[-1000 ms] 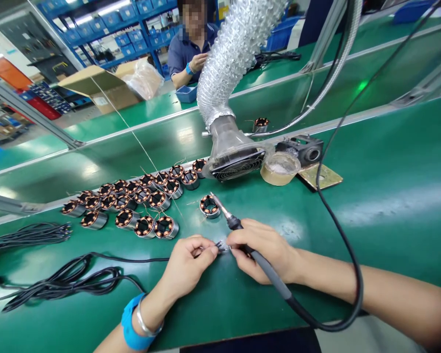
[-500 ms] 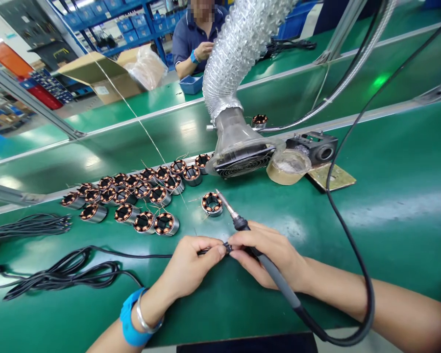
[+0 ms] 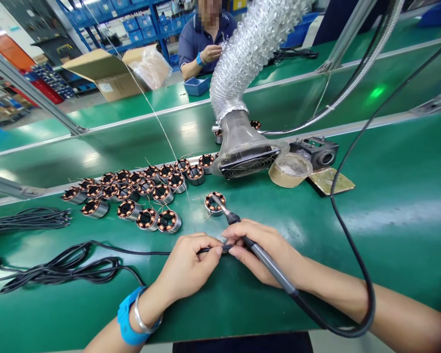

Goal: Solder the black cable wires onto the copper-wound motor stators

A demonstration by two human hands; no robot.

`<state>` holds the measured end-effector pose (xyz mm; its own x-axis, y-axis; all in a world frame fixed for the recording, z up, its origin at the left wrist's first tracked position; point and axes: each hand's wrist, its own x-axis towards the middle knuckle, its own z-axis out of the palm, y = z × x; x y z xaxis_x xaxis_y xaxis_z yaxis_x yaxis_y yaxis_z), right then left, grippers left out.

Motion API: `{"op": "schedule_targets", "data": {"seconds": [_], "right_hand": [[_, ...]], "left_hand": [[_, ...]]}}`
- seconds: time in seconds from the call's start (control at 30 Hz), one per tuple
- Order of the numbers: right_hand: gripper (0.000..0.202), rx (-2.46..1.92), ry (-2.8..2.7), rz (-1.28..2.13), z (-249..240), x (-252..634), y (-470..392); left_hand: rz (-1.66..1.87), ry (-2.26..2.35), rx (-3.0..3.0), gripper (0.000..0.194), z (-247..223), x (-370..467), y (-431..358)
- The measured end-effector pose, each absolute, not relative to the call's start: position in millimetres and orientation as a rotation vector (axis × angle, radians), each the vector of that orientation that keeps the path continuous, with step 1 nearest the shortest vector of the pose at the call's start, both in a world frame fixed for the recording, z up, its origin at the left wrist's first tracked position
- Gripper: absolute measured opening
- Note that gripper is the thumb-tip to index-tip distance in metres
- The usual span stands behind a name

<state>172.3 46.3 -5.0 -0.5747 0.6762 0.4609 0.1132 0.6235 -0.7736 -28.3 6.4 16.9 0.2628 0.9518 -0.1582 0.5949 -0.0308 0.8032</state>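
My left hand (image 3: 193, 262) is closed, pinching a black cable (image 3: 147, 253) between thumb and forefinger. The cable's end comes out past the fingertips and meets my right hand (image 3: 266, 252). That hand is closed too: a soldering iron (image 3: 262, 256) lies across it, and its thumb and fingertips also pinch the cable end. The iron's tip points up and left, over a copper-wound motor stator (image 3: 215, 204) on the bench; whether they touch I cannot tell. Fine detail of the cable end is hidden by my fingers.
Several more stators (image 3: 161, 193) stand left of centre. Black cables (image 3: 62, 267) lie coiled at left. A fume extractor hood (image 3: 242, 147), a round tub (image 3: 290, 169) and a metal-cased holder (image 3: 318, 153) stand at the back. Across the bench sits another person (image 3: 206, 44).
My hands have drawn slightly apart, showing more of the cable end between them. The soldering iron's tip has shifted from beside the single stator to over it in the view.
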Motion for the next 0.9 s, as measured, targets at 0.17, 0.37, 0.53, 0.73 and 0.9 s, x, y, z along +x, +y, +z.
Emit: {"op": "schedule_targets", "data": {"seconds": [0.17,0.37,0.53,0.73,0.9], "right_hand": [[0.023,-0.678,-2.032,0.871,-7.5,169.1,40.4],[0.023,-0.685,-2.044,0.600,-18.1,160.5,32.9],[0.026,-0.631,-2.070,0.484,-21.9,165.9,36.1],[0.031,-0.559,-2.142,0.468,-25.4,183.5,37.7],[0.033,-0.425,-2.125,0.654,-25.0,190.3,27.1]], "left_hand": [[0.552,1.513,1.861,0.025,20.4,-21.2,-3.8],[0.506,1.459,1.823,0.026,32.3,-6.5,-30.8],[0.474,1.288,1.796,0.043,36.4,-25.4,-24.9],[0.620,1.643,1.698,0.041,20.8,-39.3,22.0],[0.408,1.931,1.975,0.049,12.2,-27.5,46.8]]}}
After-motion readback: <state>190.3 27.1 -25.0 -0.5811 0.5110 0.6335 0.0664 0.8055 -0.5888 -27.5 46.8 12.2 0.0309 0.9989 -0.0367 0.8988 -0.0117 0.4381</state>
